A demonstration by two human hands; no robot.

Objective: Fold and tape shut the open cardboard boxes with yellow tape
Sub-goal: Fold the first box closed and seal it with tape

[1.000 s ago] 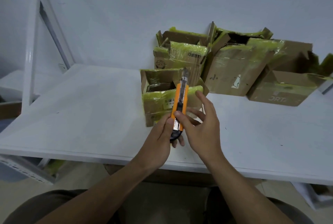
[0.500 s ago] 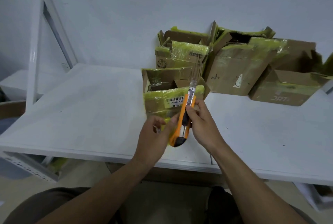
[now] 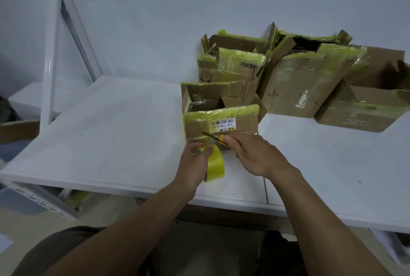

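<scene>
- Half a second ago: knife (image 3: 222, 139) upright between both hands. Now low and nearly flat, thin blade pointing left, in front of the near box (image 3: 244, 120).
- Now in the right hand (image 3: 255, 157) alone; no more touch from the left hand (image 3: 194, 161).
- New in sight: a roll of yellow tape (image 3: 214, 166), not seen before, now in the left hand.
- Boxes in the same spots as before on the white table (image 3: 111, 133).
- One knife. One tape roll. Two hands.
- At least four boxes: the near box, a small box with a face print (image 3: 230, 69) behind it, a big box (image 3: 306, 82) to the right, and a low box (image 3: 363, 116) at the far right. Maybe more in the back row; too crowded to tell.
- Near box open on top, flaps up, yellow tape over its front flap, a white label (image 3: 222, 125) with a bar code on the front.
- Left hand: back up, fingers curled round the tape roll, thumb tip on top by the loose end. Roll on edge, over the front part of the table.
- Right hand: back up, thumb and fingers pinched tight on the orange knife handle, most of the handle hidden under the hand.
- Blade tip just above the left thumb, close to the tape's loose end; touching or not, cannot tell.
- Both hands reaching forward from the bottom edge, close together, just apart.
</scene>
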